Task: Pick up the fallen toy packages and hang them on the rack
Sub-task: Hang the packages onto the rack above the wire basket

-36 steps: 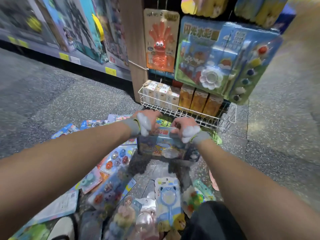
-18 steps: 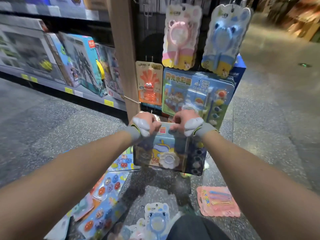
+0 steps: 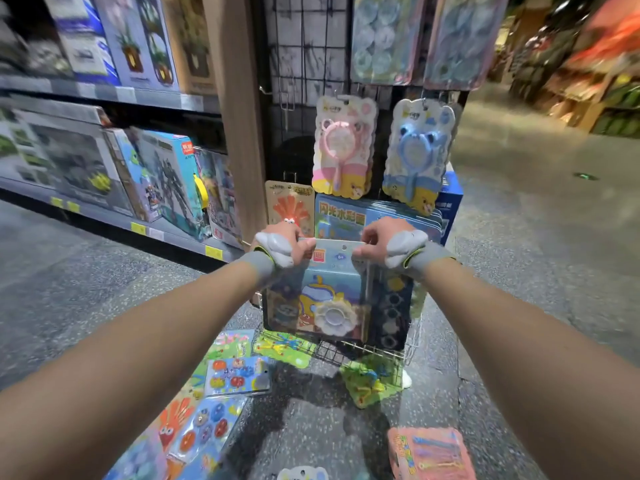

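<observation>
At the rack (image 3: 304, 64), hands (image 3: 284, 245) (image 3: 379, 244) hold the paint package (image 3: 318, 306) upright.

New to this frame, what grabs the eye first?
At centre, the left hand and right hand grip the top edge of a blue paint-set package, held up in front of the wire rack. Above it, a pink wand package and a blue wand package hang side by side. Fallen packages litter the floor at lower left, with a pink package at lower right.
</observation>
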